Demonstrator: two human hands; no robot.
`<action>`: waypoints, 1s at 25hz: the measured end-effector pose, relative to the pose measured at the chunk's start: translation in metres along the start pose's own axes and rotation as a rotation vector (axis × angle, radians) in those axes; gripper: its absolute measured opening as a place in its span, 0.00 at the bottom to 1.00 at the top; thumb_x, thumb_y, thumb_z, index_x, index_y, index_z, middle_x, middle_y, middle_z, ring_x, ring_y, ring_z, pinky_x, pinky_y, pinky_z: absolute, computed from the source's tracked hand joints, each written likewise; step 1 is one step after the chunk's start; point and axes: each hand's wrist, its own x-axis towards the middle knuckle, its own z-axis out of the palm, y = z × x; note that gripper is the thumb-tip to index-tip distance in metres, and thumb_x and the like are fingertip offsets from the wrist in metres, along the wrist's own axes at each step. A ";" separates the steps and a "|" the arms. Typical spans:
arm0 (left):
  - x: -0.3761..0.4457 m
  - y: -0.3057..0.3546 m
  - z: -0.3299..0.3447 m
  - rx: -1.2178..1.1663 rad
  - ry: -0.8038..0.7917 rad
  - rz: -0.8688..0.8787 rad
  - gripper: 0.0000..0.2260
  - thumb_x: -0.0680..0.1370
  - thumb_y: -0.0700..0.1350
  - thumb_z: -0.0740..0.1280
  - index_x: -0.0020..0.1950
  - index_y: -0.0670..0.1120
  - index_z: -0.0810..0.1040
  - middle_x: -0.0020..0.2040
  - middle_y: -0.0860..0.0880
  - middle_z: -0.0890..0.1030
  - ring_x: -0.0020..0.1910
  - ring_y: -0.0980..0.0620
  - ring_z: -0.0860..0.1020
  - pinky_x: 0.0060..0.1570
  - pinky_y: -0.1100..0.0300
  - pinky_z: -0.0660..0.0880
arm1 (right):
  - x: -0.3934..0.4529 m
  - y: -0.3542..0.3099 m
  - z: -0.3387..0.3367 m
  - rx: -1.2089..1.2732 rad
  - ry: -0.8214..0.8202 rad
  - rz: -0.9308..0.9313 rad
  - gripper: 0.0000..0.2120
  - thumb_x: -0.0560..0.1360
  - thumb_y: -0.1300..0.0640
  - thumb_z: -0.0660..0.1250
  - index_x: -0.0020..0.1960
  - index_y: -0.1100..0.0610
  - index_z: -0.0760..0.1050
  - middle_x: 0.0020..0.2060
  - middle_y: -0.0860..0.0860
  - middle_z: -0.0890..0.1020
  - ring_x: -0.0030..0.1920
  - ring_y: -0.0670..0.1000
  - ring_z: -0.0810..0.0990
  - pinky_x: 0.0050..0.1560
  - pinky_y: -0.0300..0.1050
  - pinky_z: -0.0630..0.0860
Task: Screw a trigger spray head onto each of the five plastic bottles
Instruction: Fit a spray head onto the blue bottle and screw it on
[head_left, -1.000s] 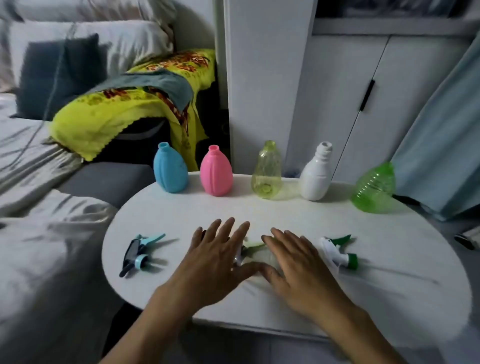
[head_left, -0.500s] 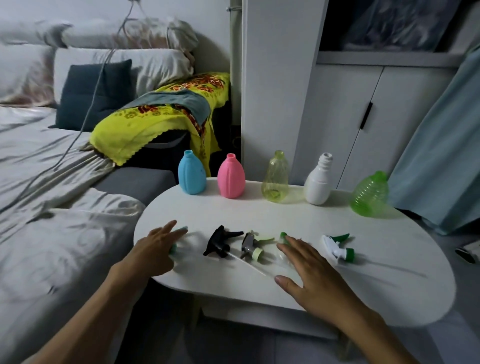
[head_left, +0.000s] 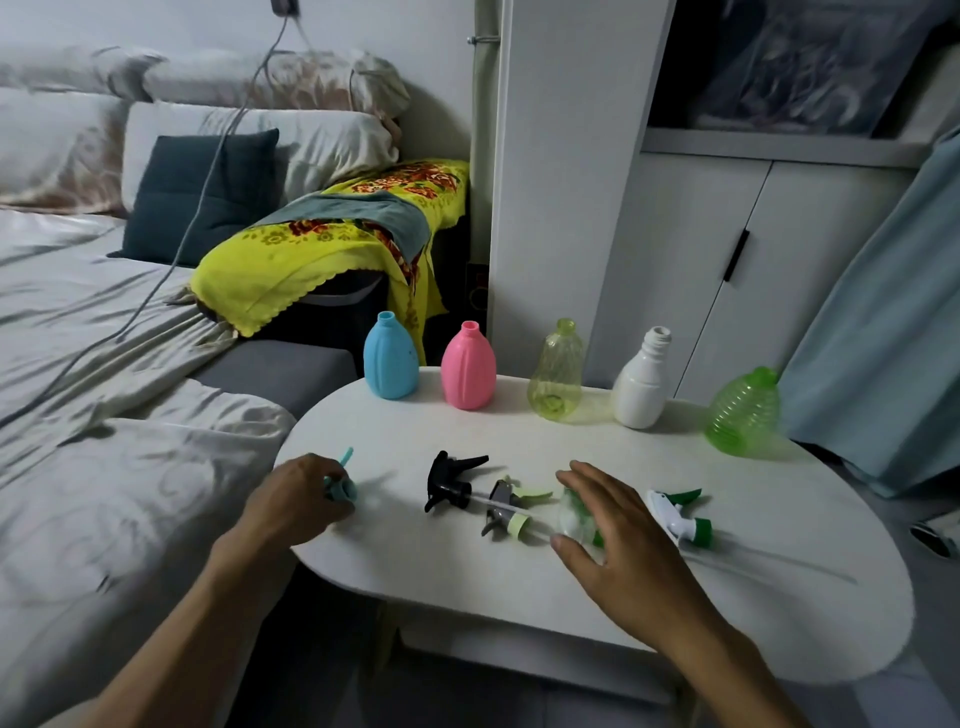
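bottles (head_left: 563, 371) behind spray heads (head_left: 506, 506), on table (head_left: 779, 613)

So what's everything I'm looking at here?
blue bottle: 1, far edge of table, leftmost
pink bottle: 1, beside the blue
yellow-green clear bottle: 1, middle of row
white bottle: 1, right of it
green ribbed bottle: 1, rightmost
black spray head: 1, lying mid-table
grey and pale green spray head: 1, beside the black
white and green spray head: 1, right
clear green spray head: 1, under right hand
teal spray head: 1, in left hand
table: 1, white
left hand: grips teal head
right hand: open, over clear head
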 end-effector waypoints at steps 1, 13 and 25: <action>-0.004 0.003 -0.009 -0.098 0.022 -0.027 0.06 0.69 0.47 0.76 0.44 0.53 0.83 0.38 0.54 0.85 0.37 0.54 0.83 0.41 0.57 0.79 | 0.000 0.000 -0.003 0.021 0.056 0.000 0.25 0.77 0.50 0.68 0.73 0.48 0.68 0.72 0.41 0.68 0.73 0.40 0.61 0.68 0.26 0.53; -0.054 0.149 0.013 -1.338 -0.549 -0.049 0.17 0.76 0.51 0.67 0.52 0.38 0.85 0.51 0.38 0.86 0.50 0.44 0.85 0.48 0.58 0.82 | 0.013 -0.047 0.023 0.231 0.278 -0.092 0.21 0.72 0.49 0.71 0.63 0.46 0.70 0.55 0.43 0.81 0.54 0.44 0.78 0.54 0.35 0.73; 0.101 0.073 -0.010 -1.011 0.380 -0.279 0.19 0.74 0.40 0.74 0.63 0.44 0.74 0.59 0.40 0.80 0.54 0.45 0.79 0.54 0.47 0.78 | 0.041 -0.002 0.007 0.739 0.365 0.267 0.07 0.73 0.57 0.74 0.46 0.48 0.79 0.38 0.46 0.85 0.37 0.44 0.83 0.40 0.36 0.78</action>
